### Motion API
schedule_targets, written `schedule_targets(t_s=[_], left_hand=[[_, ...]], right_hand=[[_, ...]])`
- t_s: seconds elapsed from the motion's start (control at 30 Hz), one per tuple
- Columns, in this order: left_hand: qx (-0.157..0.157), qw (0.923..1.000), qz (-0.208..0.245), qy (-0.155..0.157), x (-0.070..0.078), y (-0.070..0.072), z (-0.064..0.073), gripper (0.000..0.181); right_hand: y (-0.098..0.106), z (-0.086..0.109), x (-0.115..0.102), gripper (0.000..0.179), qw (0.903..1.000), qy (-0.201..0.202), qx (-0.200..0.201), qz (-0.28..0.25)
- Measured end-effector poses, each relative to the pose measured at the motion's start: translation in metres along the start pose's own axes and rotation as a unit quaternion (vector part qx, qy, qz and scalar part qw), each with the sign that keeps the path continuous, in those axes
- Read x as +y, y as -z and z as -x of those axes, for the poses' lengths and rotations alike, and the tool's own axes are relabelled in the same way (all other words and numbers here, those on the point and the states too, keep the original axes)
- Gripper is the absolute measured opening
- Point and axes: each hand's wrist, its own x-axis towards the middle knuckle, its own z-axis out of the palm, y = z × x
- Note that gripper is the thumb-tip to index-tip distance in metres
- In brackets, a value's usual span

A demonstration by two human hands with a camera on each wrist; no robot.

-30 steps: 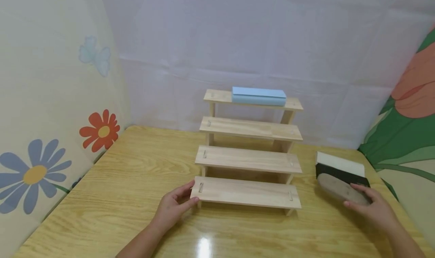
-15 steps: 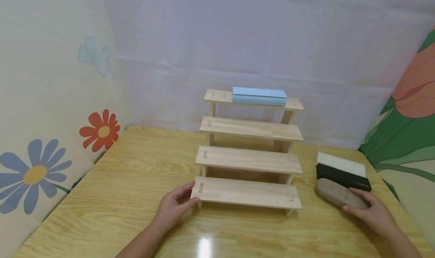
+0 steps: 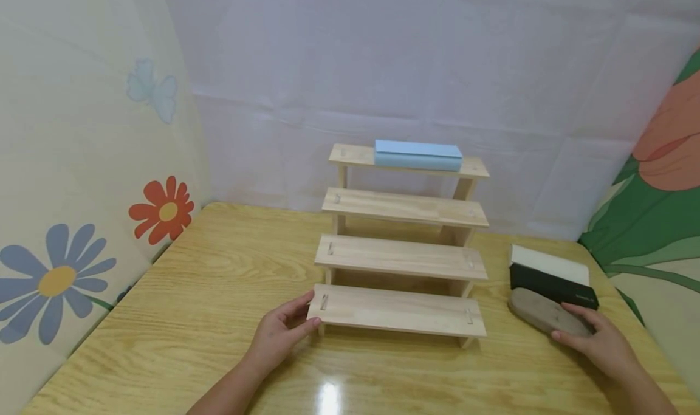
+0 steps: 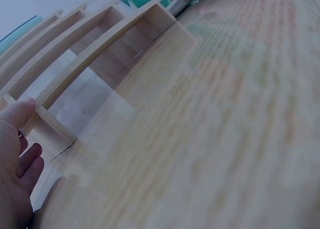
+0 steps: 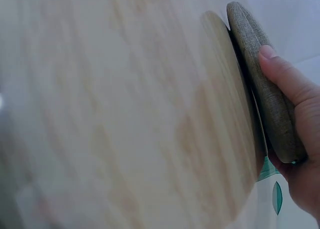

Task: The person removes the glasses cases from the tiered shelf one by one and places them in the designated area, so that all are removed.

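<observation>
A four-tier wooden step shelf (image 3: pixel 399 308) stands on the table. My left hand (image 3: pixel 279 334) pinches the left end of its lowest board; in the left wrist view the thumb (image 4: pixel 20 111) lies against that board's corner. At the right, my right hand (image 3: pixel 601 342) holds a grey-brown, rounded glasses case (image 3: pixel 544 312) by its near end. The right wrist view shows the case's woven-looking surface (image 5: pixel 260 74) with the thumb on one side; the other fingers are mostly hidden. This case lies on the table, in front of a black case (image 3: pixel 552 286).
Behind the black case lies a white case (image 3: pixel 549 263). A light blue case (image 3: pixel 418 155) rests on the shelf's top board. White cloth (image 3: pixel 306 68) hangs at the back, with flower-printed panels at the left (image 3: pixel 82 160) and right (image 3: pixel 662 220).
The grey-brown glasses case has come down and slightly toward me in my right hand, uncovering more of the black case. My left hand has stayed on the shelf.
</observation>
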Motion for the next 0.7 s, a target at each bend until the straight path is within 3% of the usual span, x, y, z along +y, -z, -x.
schedule_targets(t_s=[0.37,0.57,0.7], left_hand=[[-0.003,1.0000,0.003,-0.003,-0.0006,0.0001,0.0005,0.056],[-0.003,1.0000,0.002,-0.003,-0.0010,0.0003,0.0003,0.056],[-0.002,1.0000,0.000,-0.004,-0.0016,0.0003,-0.0001,0.056]], right_hand=[[-0.0039,-0.0015,0.0021,0.085,0.9994,0.028,0.022,0.002],[-0.0068,-0.0020,0.0049,0.078,0.9958,0.058,0.067,0.024],[-0.0079,-0.0017,0.0063,0.077,0.9938,0.056,0.091,0.032]])
